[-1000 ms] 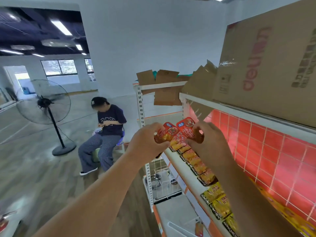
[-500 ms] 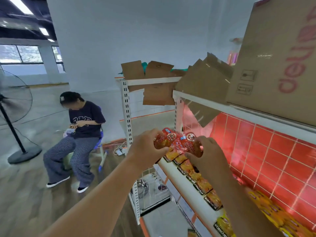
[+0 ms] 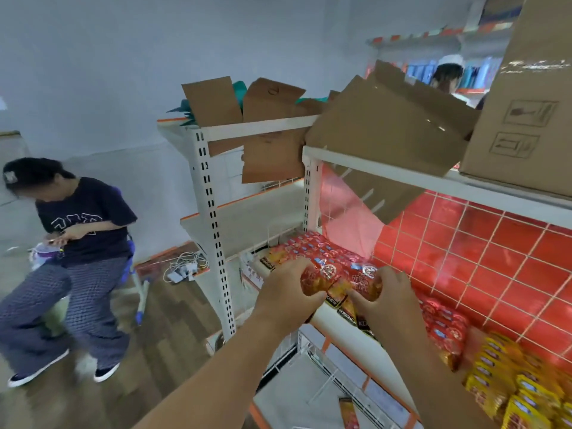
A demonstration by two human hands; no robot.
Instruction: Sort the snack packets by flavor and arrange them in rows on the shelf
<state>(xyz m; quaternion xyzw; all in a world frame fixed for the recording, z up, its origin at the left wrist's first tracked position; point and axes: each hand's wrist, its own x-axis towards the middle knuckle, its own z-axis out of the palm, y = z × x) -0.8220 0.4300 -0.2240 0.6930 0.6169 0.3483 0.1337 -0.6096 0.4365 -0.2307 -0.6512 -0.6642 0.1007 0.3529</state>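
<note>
Red snack packets point(image 3: 340, 278), one bundle, pinched at either end by left hand point(image 3: 286, 292) and right hand point(image 3: 387, 297) above the shelf point(image 3: 337, 323); best lowered level beside matching red rows point(image 3: 322, 247); clear of yellow packets point(image 3: 507, 376).

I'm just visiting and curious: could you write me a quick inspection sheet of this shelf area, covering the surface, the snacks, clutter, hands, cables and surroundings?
Surface: white shelf with a red grid back panel.
Job's things: red packets in rows at the far end; yellow packets nearer; a red bunch held above the shelf.
Clutter: cardboard boxes on the top shelf; one packet on the lower shelf.
Hands: left hand and right hand both grip the bunch.
Cables: white cords and plugs on the floor.
Surroundings: a seated person; another person behind the boxes.
</note>
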